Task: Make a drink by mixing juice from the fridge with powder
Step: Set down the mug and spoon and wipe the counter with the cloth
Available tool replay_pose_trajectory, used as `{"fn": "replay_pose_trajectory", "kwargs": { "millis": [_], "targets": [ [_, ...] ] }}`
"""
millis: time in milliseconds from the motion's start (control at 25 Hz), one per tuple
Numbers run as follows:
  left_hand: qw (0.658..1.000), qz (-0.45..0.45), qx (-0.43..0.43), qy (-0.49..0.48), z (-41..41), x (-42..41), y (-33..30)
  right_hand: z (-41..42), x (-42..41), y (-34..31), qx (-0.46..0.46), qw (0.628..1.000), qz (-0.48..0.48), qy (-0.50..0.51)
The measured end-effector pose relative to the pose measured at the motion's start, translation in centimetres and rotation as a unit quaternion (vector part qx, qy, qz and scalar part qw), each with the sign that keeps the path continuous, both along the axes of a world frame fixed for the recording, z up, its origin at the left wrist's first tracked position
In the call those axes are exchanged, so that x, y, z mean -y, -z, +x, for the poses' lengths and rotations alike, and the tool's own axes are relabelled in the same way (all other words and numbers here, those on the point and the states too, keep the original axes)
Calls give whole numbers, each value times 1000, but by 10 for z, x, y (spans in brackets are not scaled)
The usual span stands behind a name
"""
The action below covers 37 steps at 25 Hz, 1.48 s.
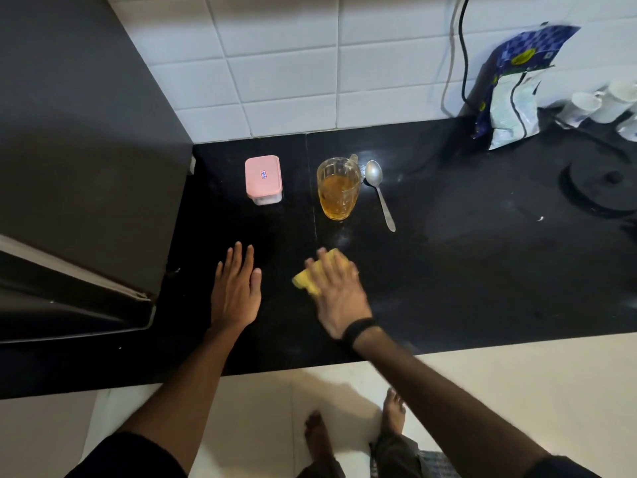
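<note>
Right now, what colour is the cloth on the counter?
The cloth is yellow, clearest in the head view.

Black wristband (362, 331) behind the right grip (339, 298), black short sleeves (138, 455), bare feet (319, 434), dark trousers (396, 457)

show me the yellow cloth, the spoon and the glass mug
yellow cloth (305, 282), head view, uncovered left corner
spoon (373, 173), head view, bowl
glass mug (337, 193), head view, amber-filled body

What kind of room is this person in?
Most likely a home kitchen: a black counter against a white tiled wall, a glass mug of amber drink beside a spoon, and the right hand pressing a yellow cloth.
</note>
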<state>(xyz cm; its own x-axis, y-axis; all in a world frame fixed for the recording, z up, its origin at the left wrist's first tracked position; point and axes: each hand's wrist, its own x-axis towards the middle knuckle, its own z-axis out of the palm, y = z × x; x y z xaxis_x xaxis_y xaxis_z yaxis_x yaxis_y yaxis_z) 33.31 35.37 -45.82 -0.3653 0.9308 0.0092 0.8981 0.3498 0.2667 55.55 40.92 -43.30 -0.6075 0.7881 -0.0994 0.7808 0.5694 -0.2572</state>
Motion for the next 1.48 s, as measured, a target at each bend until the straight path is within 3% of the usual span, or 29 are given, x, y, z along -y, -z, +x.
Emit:
{"fn": "replay_pose_trajectory", "kwargs": {
  "millis": [160, 320, 440, 520, 600, 720, 840, 1000, 1120, 1200, 1320, 1480],
  "targets": [
    [996, 57, 66, -29, -13, 8, 6, -61, 8, -1, -16, 979, -29, -199],
    [991, 95, 84, -46, -11, 11, 8, -79, -67, -4, 16, 993, -21, -118],
    [984, 102, 130, -68, -5, 10, 0, -61, -66, -4, 5, 997, -16, -72],
    [975, 128, 167, -76, -4, 9, -4, -55, -22, 4, -17, 991, 15, -132],
    [968, 139, 195, -81, -4, 11, -6, -63, 16, 12, -40, 973, -23, -227],
    [965, 156, 203, -65, -5, 13, -4, -85, 7, 15, -7, 958, -9, -285],
    [984, 114, 132, -24, -6, 12, 3, -69, -36, 12, -5, 986, 16, -169],
    [999, 20, -39, 29, 12, 4, 3, 32, -42, 11, -36, 998, 15, -48],
    [998, 14, -36, 42, 43, -14, 1, 51, 35, 19, -63, 997, 27, -41],
    [998, 6, -26, 52, 62, -22, 1, 34, 88, 25, -90, 991, 6, -96],
    [999, 5, -17, 42, 68, -25, 3, 39, 60, 18, -97, 982, -7, -163],
    [999, -1, -30, 25, 69, -26, 0, 129, -45, 21, -22, 997, 61, 46]
  ]
}}
